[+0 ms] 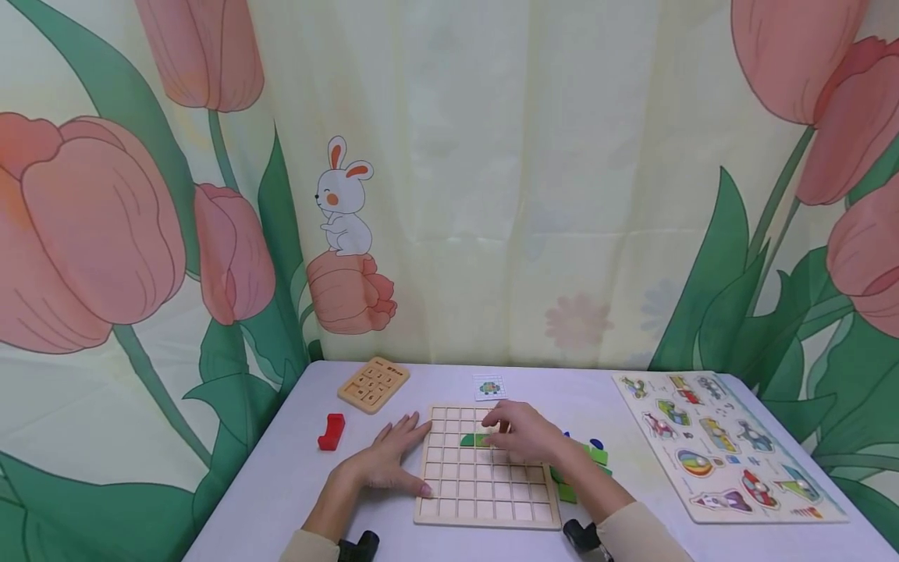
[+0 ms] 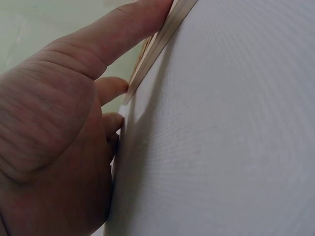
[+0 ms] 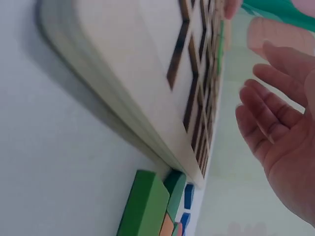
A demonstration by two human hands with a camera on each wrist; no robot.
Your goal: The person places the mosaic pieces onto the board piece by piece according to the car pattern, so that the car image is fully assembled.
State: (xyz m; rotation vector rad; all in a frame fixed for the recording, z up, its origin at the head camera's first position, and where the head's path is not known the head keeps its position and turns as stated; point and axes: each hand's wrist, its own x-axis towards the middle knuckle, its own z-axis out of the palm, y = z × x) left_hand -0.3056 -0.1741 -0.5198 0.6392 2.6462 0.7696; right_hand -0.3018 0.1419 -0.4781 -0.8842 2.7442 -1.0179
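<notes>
white tabletop (image 1: 274, 492), green pieces (image 1: 467, 441) on board (image 1: 493, 492) beside right grip (image 1: 523, 429), relaxed, left grip (image 1: 389, 459) spread, both empty

We see a light wooden grid board (image 1: 504, 511), grid face up, with raised strips dividing it into rows of pale square cells. In its upper half we find a dark green piece (image 1: 467, 441) with a rounded corner, a lighter green piece (image 1: 481, 440) just to its right. Beside the board's right edge, we see a rectangular green block (image 3: 141, 206), a curved dark green block (image 3: 174, 191) and small blue blocks (image 3: 189, 196), grouped close together
</notes>
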